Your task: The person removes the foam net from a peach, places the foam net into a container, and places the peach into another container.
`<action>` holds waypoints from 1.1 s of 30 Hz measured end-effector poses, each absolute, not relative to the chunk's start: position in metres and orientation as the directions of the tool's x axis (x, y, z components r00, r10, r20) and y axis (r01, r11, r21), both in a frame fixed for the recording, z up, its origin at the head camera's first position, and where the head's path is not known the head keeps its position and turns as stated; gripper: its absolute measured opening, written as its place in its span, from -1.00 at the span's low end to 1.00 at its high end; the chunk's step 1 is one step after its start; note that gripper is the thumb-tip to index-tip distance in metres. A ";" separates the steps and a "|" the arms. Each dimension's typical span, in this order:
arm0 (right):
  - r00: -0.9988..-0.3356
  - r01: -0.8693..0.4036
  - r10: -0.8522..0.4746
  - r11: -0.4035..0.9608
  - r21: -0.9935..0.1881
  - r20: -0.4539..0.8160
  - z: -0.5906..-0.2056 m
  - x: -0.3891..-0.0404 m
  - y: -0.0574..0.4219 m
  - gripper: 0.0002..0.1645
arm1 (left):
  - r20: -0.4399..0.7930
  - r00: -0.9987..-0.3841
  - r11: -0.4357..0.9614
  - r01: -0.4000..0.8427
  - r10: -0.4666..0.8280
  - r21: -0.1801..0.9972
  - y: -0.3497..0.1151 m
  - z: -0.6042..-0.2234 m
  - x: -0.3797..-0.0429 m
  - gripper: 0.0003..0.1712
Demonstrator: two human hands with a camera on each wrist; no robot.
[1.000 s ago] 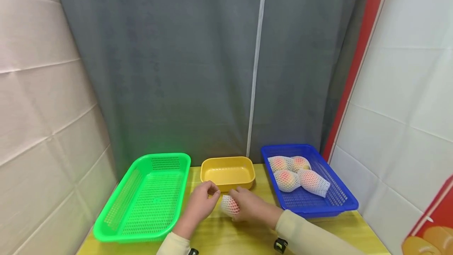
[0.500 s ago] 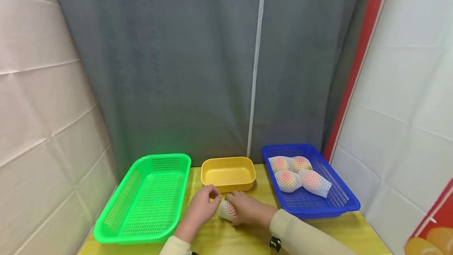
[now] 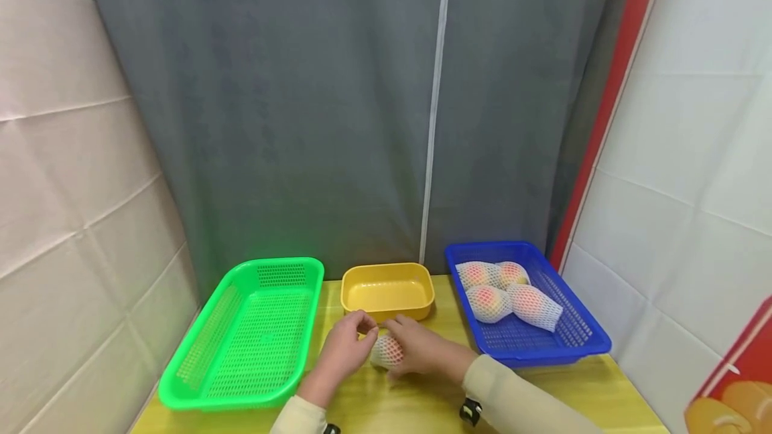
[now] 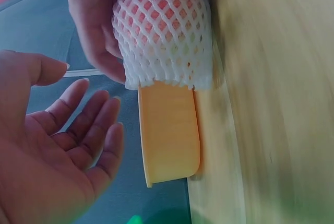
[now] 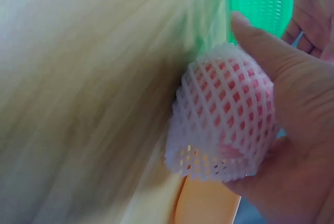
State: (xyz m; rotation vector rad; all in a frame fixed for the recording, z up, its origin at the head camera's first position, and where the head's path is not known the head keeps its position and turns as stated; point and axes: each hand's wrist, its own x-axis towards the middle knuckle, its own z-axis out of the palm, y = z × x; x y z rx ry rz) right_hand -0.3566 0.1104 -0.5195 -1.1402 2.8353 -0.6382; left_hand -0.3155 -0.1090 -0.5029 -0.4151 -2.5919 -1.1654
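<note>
A peach (image 3: 386, 351) in a white foam net lies low over the yellow wooden table (image 3: 398, 407), near the front of the yellow container. My right hand (image 3: 419, 347) grips it from the right side. In the right wrist view the thumb (image 5: 266, 46) stretches along the netted peach (image 5: 224, 114), and the palm lies against its side. The net's loose, open end shows in both wrist views. To the left of the peach, my left hand (image 3: 346, 348) holds nothing. Its fingers (image 4: 94, 119) bend loosely, apart from the net.
At the back stands the yellow container (image 3: 388, 286) with nothing in it. A green basket (image 3: 232, 400) is on the left. On the right, a blue basket (image 3: 539, 357) holds several netted peaches (image 3: 490, 303). A grey curtain (image 3: 289, 119) hangs behind.
The netted peach has shifted slightly left and turned in my right hand, whose fingers and thumb have spread a little. My left hand stays almost where it was.
</note>
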 end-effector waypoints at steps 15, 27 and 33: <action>-0.843 -0.496 -0.479 0.514 -0.700 0.245 -0.513 -0.335 0.158 -0.09 | 0.291 -0.950 0.485 0.306 0.108 0.819 -0.115 -0.515 -0.314 -0.89; -0.884 -0.380 -0.435 0.461 -0.802 0.169 -0.540 -0.339 0.155 0.03 | 0.247 -0.962 0.500 0.273 0.120 0.821 -0.117 -0.522 -0.314 -0.81; -0.858 -0.382 -0.492 0.418 -0.824 0.148 -0.545 -0.344 0.152 0.07 | 0.248 -0.962 0.504 0.271 0.112 0.820 -0.115 -0.524 -0.313 -0.80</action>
